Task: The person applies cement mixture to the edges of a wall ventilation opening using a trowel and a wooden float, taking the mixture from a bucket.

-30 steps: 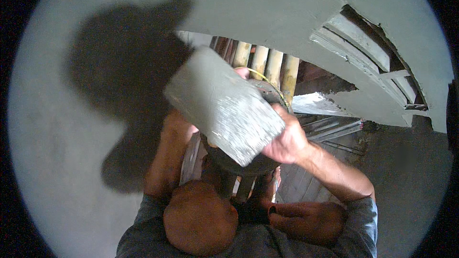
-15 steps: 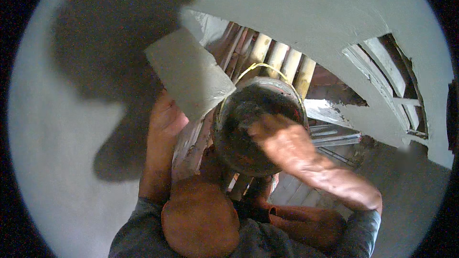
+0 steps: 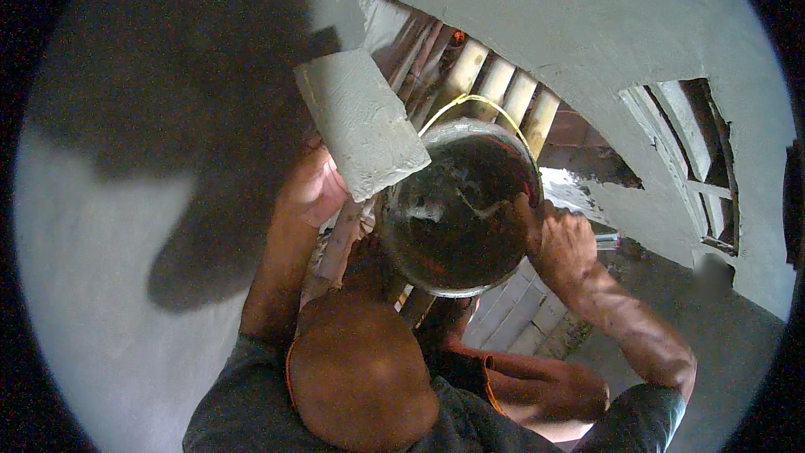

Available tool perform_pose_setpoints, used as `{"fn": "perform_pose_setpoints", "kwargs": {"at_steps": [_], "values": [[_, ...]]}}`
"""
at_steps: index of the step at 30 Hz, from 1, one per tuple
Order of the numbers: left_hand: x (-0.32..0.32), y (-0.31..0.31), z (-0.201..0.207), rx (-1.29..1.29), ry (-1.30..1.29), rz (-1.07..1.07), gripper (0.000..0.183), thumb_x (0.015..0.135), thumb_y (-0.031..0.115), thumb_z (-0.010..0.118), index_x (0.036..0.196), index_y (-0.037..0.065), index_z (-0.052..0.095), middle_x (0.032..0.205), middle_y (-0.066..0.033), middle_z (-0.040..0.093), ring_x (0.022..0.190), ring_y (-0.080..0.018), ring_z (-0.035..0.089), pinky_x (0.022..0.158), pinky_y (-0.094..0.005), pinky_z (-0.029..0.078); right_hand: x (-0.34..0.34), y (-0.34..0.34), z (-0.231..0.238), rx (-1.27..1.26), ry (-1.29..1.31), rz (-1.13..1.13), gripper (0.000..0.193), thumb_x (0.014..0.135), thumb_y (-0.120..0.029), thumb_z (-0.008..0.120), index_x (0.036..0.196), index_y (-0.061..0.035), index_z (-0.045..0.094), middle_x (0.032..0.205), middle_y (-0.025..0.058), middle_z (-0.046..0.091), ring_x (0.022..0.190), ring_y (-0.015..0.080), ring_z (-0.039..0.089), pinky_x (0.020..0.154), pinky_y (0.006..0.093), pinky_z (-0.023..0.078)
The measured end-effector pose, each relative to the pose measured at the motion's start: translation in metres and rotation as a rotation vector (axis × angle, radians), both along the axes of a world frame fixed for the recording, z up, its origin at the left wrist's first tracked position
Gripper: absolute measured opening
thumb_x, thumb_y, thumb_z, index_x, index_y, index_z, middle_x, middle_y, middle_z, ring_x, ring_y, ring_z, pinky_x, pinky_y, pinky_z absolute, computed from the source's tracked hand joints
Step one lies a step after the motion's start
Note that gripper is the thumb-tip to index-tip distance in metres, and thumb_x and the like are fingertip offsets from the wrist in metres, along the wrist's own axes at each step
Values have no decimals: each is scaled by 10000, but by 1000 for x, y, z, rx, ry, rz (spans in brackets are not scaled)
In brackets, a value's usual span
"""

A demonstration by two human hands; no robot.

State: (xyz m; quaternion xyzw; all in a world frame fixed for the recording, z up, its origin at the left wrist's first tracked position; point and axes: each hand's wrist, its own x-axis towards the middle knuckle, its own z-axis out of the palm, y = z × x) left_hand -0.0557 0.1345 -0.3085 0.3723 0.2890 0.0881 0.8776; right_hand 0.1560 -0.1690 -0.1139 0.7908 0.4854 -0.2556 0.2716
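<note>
My left hand (image 3: 314, 187) is behind a rectangular plastering float (image 3: 360, 122), its flat face coated with grey mortar. Most of those fingers are hidden by the float, which is tilted beside the left rim of a dark bucket (image 3: 457, 235). Wet-looking dark material shows inside the bucket, and its yellow handle (image 3: 464, 99) arches up at the far side. At the bucket's right rim, my right hand (image 3: 563, 243) is closed round the edge, with fingers reaching over to the inside.
Grey plastered walls (image 3: 520, 8) rise around me, with a slatted opening (image 3: 692, 164) at the right. Bamboo poles (image 3: 495, 88) lie beyond the bucket. My bent knee (image 3: 360, 369) is below it, and tiles or blocks (image 3: 511, 310) show lower down.
My right hand has come out of the bucket's middle to its right rim. The float and my left hand have shifted slightly right in view.
</note>
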Motion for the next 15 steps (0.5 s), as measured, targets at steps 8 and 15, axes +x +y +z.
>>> {"fn": "perform_pose_setpoints", "kwargs": {"at_steps": [8,15], "values": [[-1,2,-2,-302,-247,-22,737,852,428,772,1425,42,517,1403,-99,605,1284,-280,585,1094,-455,462,-14,-9,-33,-35,-7,77,576,938,-154,572,1497,-92,448,1018,158,671,814,311,725,662,437,588],[-6,-3,6,-64,-158,-11,721,879,459,746,1415,31,525,1387,-94,618,1271,-269,595,1084,-452,473,-27,-12,-25,15,34,112,471,952,-160,553,1407,-43,513,996,141,699,789,311,727,636,455,582]]}}
